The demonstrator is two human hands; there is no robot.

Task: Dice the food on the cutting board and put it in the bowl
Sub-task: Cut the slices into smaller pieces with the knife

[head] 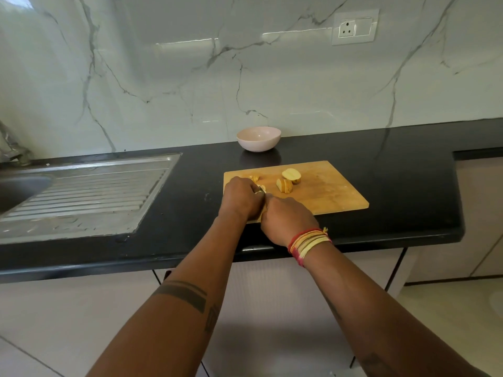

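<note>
A wooden cutting board (pixel 326 191) lies on the black counter. On it sit a potato half (pixel 291 175), a sliced potato piece (pixel 284 185) and small cut bits (pixel 254 178) at the left end. My left hand (pixel 241 198) curls over food at the board's left end, which it hides. Beside it my right hand (pixel 285 219) grips a knife handle; only a sliver of the blade (pixel 261 189) shows between the hands. A pale pink bowl (pixel 258 138) stands behind the board, by the wall, with nothing visible inside.
A steel sink (pixel 24 189) with a ribbed drainboard (pixel 89 194) fills the counter's left part. The counter's front edge runs just below my wrists. A wall socket (pixel 355 27) is set in the marble backsplash. Bare black counter (pixel 408 170) lies right of the board.
</note>
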